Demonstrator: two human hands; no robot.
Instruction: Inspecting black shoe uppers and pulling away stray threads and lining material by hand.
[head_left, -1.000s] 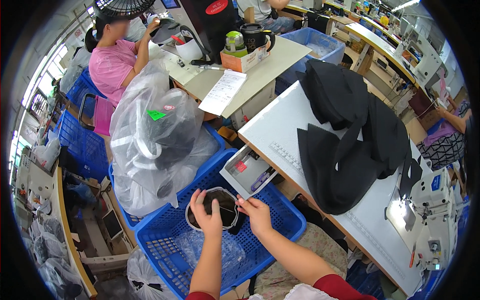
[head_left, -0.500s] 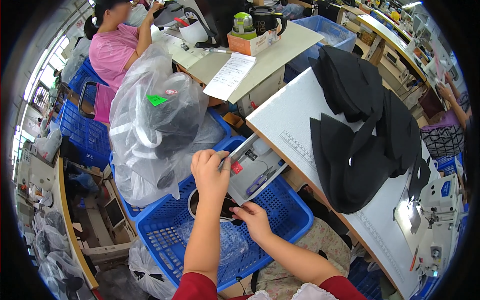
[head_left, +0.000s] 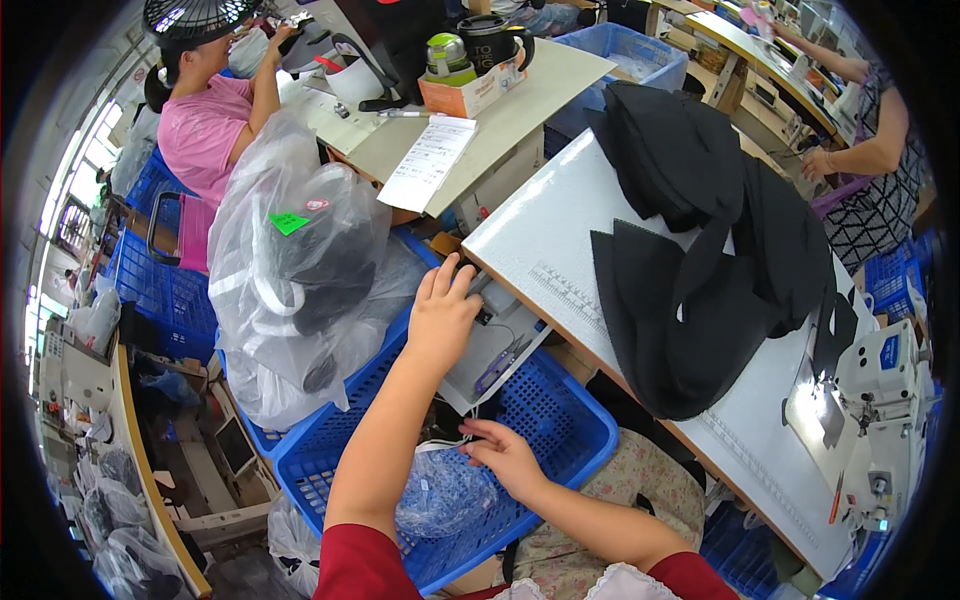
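Note:
My left hand (head_left: 445, 315) lies over the left side of a pulled-out grey drawer (head_left: 462, 388), its fingers stretched toward the tabletop's corner. It appears to hold nothing. Purple-handled thread snips (head_left: 493, 370) rest inside the drawer. Below the drawer, my right hand (head_left: 505, 458) is closed, thumb against fingers, on a thin white strip (head_left: 440, 444). The strip seems to be the edge of a dark piece mostly hidden by my left forearm. Under both hands stands a blue plastic basket (head_left: 590, 440) with crumpled clear plastic (head_left: 445, 495) in it.
Black fabric pieces (head_left: 690, 290) lie on the white worktable (head_left: 540, 235), with a sewing machine (head_left: 885, 400) at its right end. A bulging clear bag (head_left: 290, 280) sits on the left. A person in pink (head_left: 205, 125) and another person (head_left: 870, 150) work nearby.
My left hand has moved up and right along the drawer, its fingers stretching out. The white-edged dark piece is now mostly behind my forearm. My view has shifted slightly.

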